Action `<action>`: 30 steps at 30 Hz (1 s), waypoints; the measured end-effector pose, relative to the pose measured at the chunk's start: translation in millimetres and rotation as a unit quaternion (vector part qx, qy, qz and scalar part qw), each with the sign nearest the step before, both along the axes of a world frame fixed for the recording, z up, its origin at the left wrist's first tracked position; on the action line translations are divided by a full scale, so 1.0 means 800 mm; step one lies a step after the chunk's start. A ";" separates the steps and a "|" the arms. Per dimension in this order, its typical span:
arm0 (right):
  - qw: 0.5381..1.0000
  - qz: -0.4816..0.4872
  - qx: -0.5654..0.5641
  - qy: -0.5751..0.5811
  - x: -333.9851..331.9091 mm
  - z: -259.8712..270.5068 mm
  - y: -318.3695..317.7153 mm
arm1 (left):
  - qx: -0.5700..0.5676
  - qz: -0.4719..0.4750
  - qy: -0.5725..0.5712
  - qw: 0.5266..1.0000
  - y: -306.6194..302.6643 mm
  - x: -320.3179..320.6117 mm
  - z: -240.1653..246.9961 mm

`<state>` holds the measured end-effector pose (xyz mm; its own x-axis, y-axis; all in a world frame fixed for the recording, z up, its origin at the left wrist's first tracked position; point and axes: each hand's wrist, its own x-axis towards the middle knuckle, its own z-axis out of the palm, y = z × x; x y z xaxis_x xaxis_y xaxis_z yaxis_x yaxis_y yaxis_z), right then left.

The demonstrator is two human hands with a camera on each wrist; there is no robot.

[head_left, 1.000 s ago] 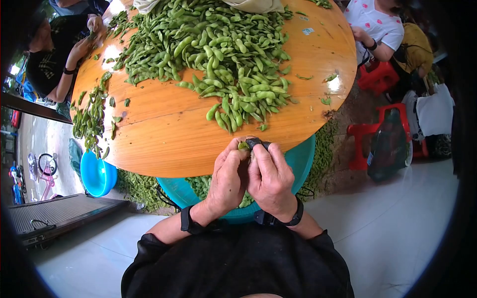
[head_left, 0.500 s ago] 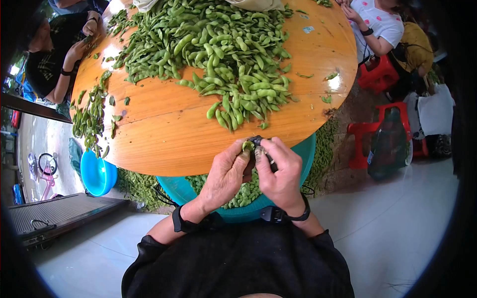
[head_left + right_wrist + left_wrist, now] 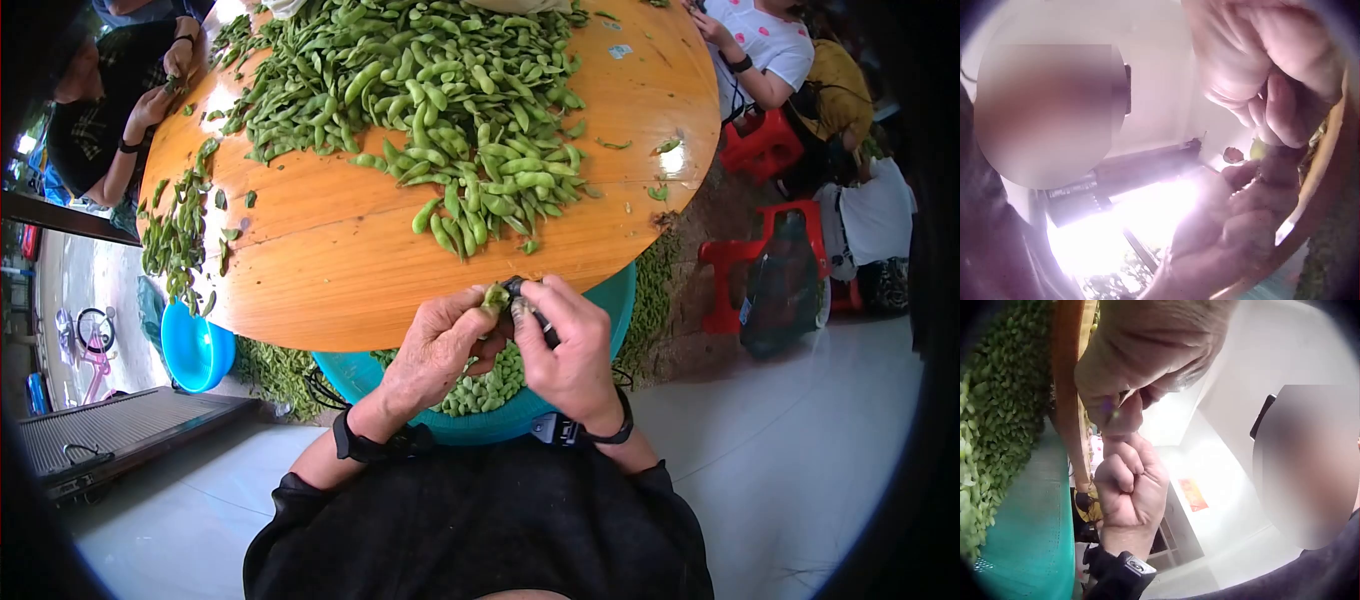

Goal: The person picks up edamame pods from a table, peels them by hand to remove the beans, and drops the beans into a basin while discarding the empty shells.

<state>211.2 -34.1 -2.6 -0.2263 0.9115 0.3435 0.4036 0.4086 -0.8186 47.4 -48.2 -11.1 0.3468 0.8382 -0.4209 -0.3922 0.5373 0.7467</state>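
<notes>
Over the table's near edge, my left hand pinches a green soybean pod between thumb and forefinger. My right hand meets it from the other side, its fingers curled and pinching the pod's far end. Something black covers a right fingertip there. In the left wrist view the right hand is seen from the palm side, fingertips against the left; the pod is hidden there. A bit of green pod shows between both hands in the right wrist view. Below sits a teal basin with shelled green beans.
A large heap of soybean pods covers the back of the round wooden table. More pods lie along its left edge. A blue basin stands at left, a red stool at right. Other people sit at both sides.
The right hand has shifted slightly right and turned, its thumb now showing. The left hand has moved a little left, and more of the pod is visible between the hands.
</notes>
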 end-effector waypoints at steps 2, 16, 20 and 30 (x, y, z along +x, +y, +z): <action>0.998 -0.033 0.045 -0.035 -0.012 0.004 -0.010 | -0.018 0.033 -0.009 0.999 -0.003 0.007 0.005; 0.999 -0.021 0.037 0.003 -0.008 -0.005 -0.004 | -0.074 0.046 -0.093 0.992 -0.002 0.004 0.003; 0.988 0.027 -0.127 0.088 0.010 -0.005 0.005 | -0.036 0.006 -0.090 0.995 -0.004 0.000 -0.007; 0.971 0.024 -0.200 0.125 0.035 0.004 -0.014 | 0.047 -0.118 -0.030 0.991 -0.010 0.002 -0.006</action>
